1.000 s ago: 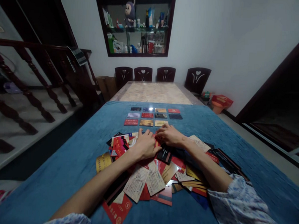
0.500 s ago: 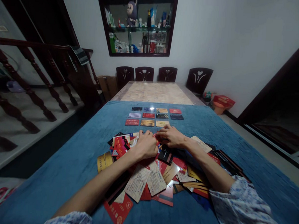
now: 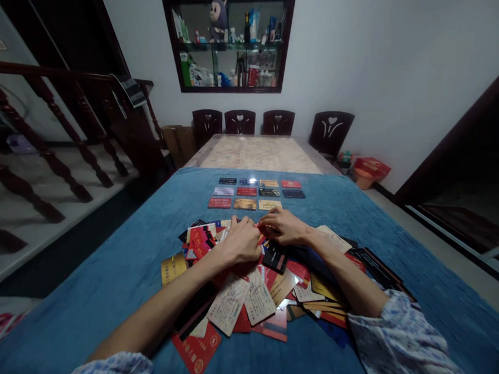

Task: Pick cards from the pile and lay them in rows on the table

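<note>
A loose heap of cards (image 3: pixel 260 299) in red, black, gold and white lies on the blue cloth (image 3: pixel 116 258). Over the heap's far side, my left hand (image 3: pixel 243 241) has its fingers curled. My right hand (image 3: pixel 287 227) comes in beside it, thumb and fingers bent inward. A reddish card (image 3: pixel 260 230) shows between the two hands, mostly covered by the fingers. Just below my right hand lies a black card (image 3: pixel 275 257). Beyond the hands, several cards are laid flat in three rows, among them a gold card (image 3: pixel 245 204) and a red card (image 3: pixel 219 203).
The bare marble-patterned end of the table (image 3: pixel 259 153) lies past the cloth. Dark chairs (image 3: pixel 278 121) stand by the wall under a recessed shelf (image 3: pixel 235 45). To the left runs a wooden railing (image 3: pixel 51 143); a red bag (image 3: pixel 370 168) sits on the right.
The whole view has shifted slightly. Both hands stay close together over the far part of the heap, and the rows of cards look the same.
</note>
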`<state>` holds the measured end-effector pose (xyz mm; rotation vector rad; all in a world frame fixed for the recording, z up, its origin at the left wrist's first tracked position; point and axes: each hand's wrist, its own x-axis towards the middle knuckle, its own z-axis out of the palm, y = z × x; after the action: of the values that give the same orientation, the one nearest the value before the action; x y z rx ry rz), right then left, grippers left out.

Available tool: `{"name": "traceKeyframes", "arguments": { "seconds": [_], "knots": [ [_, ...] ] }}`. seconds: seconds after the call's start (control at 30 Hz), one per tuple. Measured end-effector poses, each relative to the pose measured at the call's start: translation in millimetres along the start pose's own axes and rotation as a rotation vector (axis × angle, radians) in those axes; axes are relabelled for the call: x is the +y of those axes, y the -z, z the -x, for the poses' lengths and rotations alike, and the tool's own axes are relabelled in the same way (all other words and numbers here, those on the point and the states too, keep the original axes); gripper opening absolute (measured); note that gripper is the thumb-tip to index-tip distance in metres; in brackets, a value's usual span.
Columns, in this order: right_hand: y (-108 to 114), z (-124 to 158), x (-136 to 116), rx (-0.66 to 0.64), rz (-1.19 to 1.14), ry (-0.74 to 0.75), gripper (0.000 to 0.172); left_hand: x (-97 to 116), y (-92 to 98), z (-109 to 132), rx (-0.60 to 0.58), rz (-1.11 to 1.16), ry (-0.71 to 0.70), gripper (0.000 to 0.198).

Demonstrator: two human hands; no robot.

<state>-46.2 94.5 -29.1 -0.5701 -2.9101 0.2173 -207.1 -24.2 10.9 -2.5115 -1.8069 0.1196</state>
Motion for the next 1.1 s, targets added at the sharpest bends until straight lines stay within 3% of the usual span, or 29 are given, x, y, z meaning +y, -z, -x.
{"name": "traceKeyframes", "arguments": {
  "seconds": [0.37,0.6,0.9,1.1],
  "knots": [
    [5,-1,-3,0.093,-0.041,0.092,0.024,-5,11.9,1,-0.045,0.048,0.028,0.025],
    [11,-1,-5,0.066,-0.129,0.118,0.027,-13,12.7,-1,-0.052,0.102,0.057,0.020],
    [12,0,-6,0.063,-0.261,0.001,0.030,-23,17.5,-4,-0.064,0.165,0.076,0.027],
    [10,-1,-4,0.109,-0.207,-0.063,0.022,-38,19.0,-8,-0.061,0.203,0.065,0.034]
  ]
}}
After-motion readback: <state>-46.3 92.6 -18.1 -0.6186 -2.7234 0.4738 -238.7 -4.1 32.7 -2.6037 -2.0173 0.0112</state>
